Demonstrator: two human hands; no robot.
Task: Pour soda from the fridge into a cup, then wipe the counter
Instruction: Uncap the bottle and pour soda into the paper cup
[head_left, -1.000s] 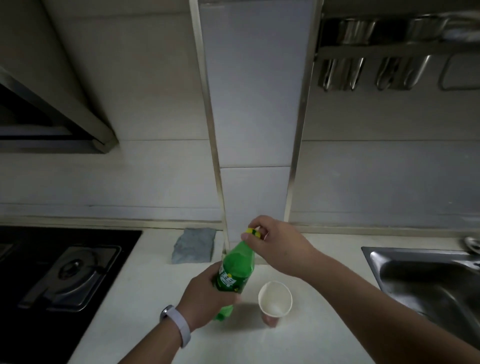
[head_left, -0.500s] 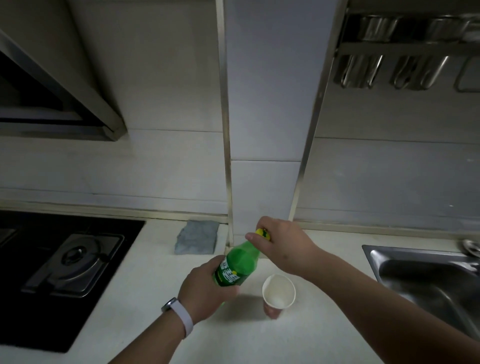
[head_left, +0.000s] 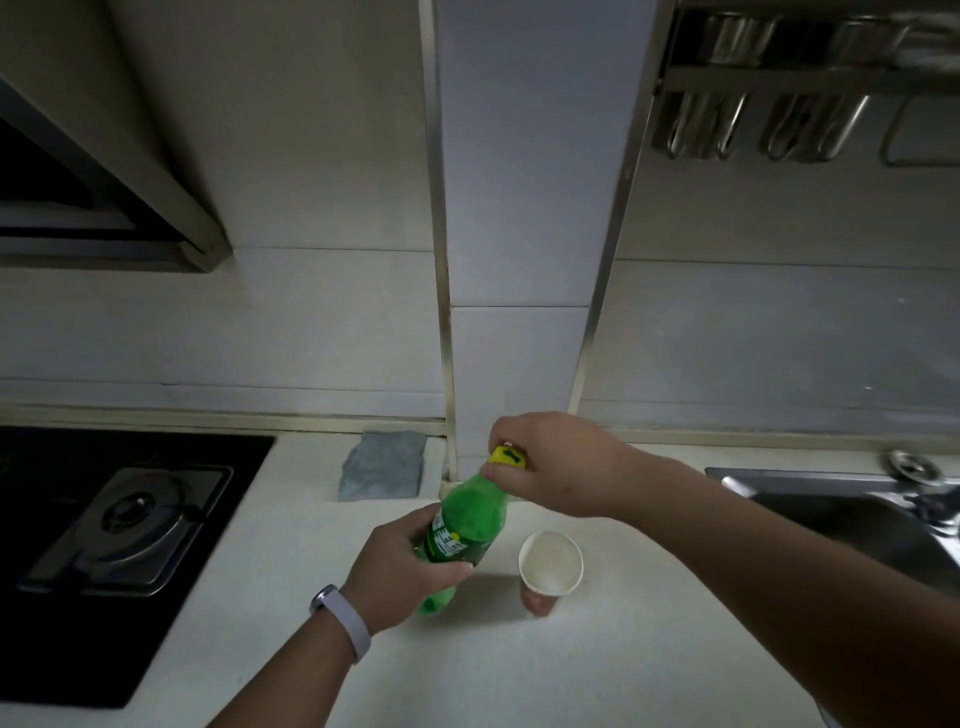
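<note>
Where the counter (head_left: 571, 649) carries the paper cup (head_left: 550, 566), the hob (head_left: 124, 525) lies well left of the cup and the sink (head_left: 841, 525) well right. The green soda bottle (head_left: 470, 525) leans just left of the cup. The left hand (head_left: 402, 566) grips its body. A grey cloth (head_left: 382, 473) lies behind the cup, leftward. The right hand (head_left: 556, 467) pinches the yellow cap (head_left: 508, 457).
</note>
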